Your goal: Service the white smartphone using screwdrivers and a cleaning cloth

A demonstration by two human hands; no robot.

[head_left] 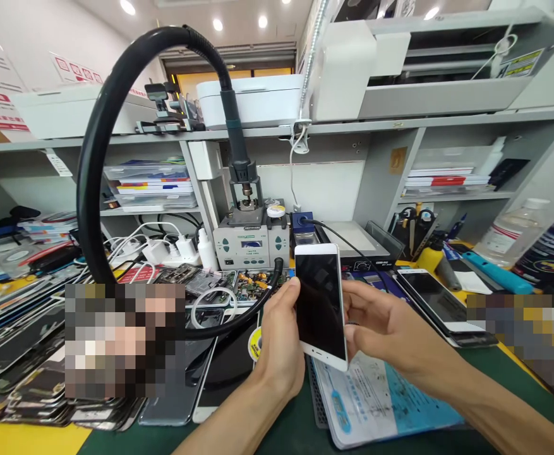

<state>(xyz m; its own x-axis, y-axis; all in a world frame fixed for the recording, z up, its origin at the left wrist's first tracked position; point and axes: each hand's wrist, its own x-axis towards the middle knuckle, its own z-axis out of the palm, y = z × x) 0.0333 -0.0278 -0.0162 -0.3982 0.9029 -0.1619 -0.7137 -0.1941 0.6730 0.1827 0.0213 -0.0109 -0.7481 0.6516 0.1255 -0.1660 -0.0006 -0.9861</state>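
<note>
A white-framed smartphone [321,303] with a dark screen is held upright, slightly tilted, in front of me. My left hand [279,332] grips its left edge, with the thumb on the front rim and the other fingers hidden behind. At the right edge, my right hand [378,319] has its thumb and fingers closed on the phone's side. Below the phone lies a blue and white printed booklet or sheet [376,398] on the green mat [489,379]. Close to my left wrist is a round yellow and white label [255,343].
A grey soldering or hot-air station [252,246] stands behind, its thick black hose [90,170] arching over the left. Stacked phone parts [35,385] crowd the left. Another white phone [440,300], a clear bottle [513,234] and a blue-handled tool [497,273] are at right.
</note>
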